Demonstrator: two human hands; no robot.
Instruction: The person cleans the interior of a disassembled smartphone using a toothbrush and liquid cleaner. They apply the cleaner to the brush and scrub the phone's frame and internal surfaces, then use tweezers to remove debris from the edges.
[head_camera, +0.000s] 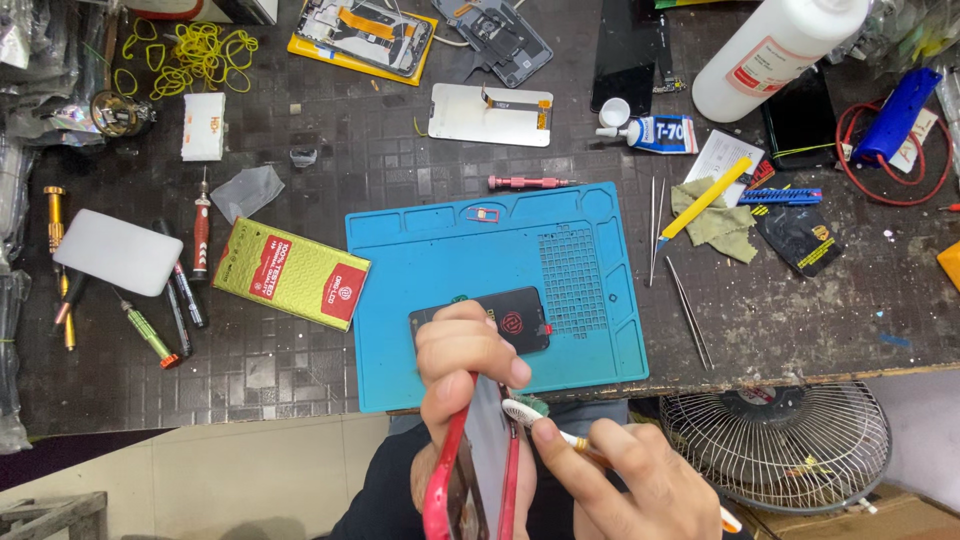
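Over one blue mat (590, 250), two hands (470, 365) brush one red phone (450, 490).

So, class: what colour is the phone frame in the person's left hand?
Red, clearest in the head view: phone frame, left hand.

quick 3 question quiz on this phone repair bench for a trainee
1. True or false: the left hand holds a red phone frame.
2. What does the right hand hold? A) tweezers B) toothbrush C) screwdriver
3. Fill in: the black phone battery lies on the ____ mat.

Key: 1 true; 2 B; 3 blue
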